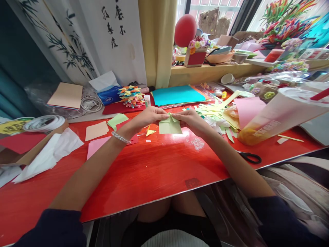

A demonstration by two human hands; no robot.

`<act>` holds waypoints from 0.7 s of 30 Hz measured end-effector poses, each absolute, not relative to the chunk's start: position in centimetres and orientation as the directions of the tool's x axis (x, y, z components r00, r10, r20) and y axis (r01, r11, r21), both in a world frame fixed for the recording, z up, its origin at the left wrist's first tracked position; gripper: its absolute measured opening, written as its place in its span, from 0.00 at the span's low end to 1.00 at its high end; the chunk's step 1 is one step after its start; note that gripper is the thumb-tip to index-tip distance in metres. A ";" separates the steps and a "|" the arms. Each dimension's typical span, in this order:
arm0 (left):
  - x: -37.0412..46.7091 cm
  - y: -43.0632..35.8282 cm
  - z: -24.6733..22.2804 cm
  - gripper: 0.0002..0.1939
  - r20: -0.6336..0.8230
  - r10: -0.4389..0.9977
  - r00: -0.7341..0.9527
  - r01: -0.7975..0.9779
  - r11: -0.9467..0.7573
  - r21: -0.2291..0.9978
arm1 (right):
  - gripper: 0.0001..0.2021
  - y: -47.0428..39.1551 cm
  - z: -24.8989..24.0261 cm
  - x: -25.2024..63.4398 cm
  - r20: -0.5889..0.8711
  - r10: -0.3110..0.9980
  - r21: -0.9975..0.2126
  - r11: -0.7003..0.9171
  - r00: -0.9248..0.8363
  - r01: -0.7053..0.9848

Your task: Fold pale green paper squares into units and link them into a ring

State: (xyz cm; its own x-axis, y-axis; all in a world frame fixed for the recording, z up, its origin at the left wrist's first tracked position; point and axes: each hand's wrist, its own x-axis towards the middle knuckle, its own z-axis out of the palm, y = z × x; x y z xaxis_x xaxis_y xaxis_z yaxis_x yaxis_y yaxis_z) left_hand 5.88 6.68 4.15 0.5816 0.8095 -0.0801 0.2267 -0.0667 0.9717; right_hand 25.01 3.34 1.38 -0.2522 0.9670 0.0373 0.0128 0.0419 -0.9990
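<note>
A pale green paper [170,127] with folded flaps along its top is held up over the red table [154,164]. My left hand [151,116] pinches its upper left side, fingers closed. On the upper right side, my right hand [190,120] pinches the same paper. The two hands are close together, with the folded peak between their fingertips. Just left of the paper, a small yellow folded piece [151,132] lies on the table. A green sheet [117,120] rests near my left wrist.
Cut paper strips [210,110] pile up at the right, beside a large cup [285,115] and black-handled scissors [250,157]. Blue sheets [177,95], a glue stick [147,101] and a colourful paper model [131,96] stand behind. A cardboard box [33,147] is at left.
</note>
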 end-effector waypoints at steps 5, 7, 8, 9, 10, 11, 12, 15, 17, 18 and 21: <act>5.9 6.6 4.2 0.07 -0.072 0.824 0.562 0.278 -0.106 0.955 | 0.16 3.5 0.9 24.8 0.153 0.967 -0.983 0.171 -0.206 0.071; 5.8 6.6 4.0 0.08 -0.051 0.814 0.579 0.299 -0.153 0.942 | 0.16 3.7 0.6 24.8 0.148 0.969 -0.982 0.167 -0.196 0.086; 5.7 6.7 4.0 0.10 -0.038 0.805 0.592 0.306 -0.180 0.935 | 0.16 3.8 0.5 24.8 0.135 0.972 -0.984 0.154 -0.193 0.088; 5.7 6.7 3.9 0.11 -0.026 0.797 0.604 0.311 -0.205 0.928 | 0.16 3.9 0.4 24.8 0.119 0.974 -0.986 0.138 -0.193 0.088; 5.7 6.7 3.9 0.12 -0.019 0.791 0.611 0.316 -0.222 0.922 | 0.16 3.9 0.3 24.8 0.103 0.975 -0.989 0.122 -0.196 0.085; 5.7 6.7 3.9 0.12 -0.017 0.790 0.613 0.321 -0.230 0.919 | 0.16 3.9 0.3 24.8 0.089 0.975 -0.991 0.107 -0.202 0.082; 5.7 6.7 3.9 0.13 -0.019 0.791 0.612 0.327 -0.230 0.917 | 0.16 3.9 0.4 24.9 0.076 0.975 -0.992 0.094 -0.208 0.079; 5.8 6.6 4.0 0.14 -0.035 0.795 0.606 0.354 -0.230 0.907 | 0.15 3.7 0.7 24.9 0.049 0.974 -0.995 0.067 -0.222 0.075; 5.7 6.5 3.9 0.15 -0.039 0.789 0.613 0.370 -0.243 0.897 | 0.15 3.5 0.8 24.8 0.039 0.975 -0.995 0.059 -0.219 0.085; 5.7 6.5 3.9 0.15 -0.039 0.786 0.617 0.376 -0.250 0.892 | 0.15 3.5 0.9 24.7 0.034 0.975 -0.994 0.056 -0.218 0.094; 5.6 6.6 3.8 0.16 -0.036 0.784 0.620 0.382 -0.262 0.886 | 0.16 3.5 0.8 24.6 0.026 0.976 -0.990 0.054 -0.215 0.127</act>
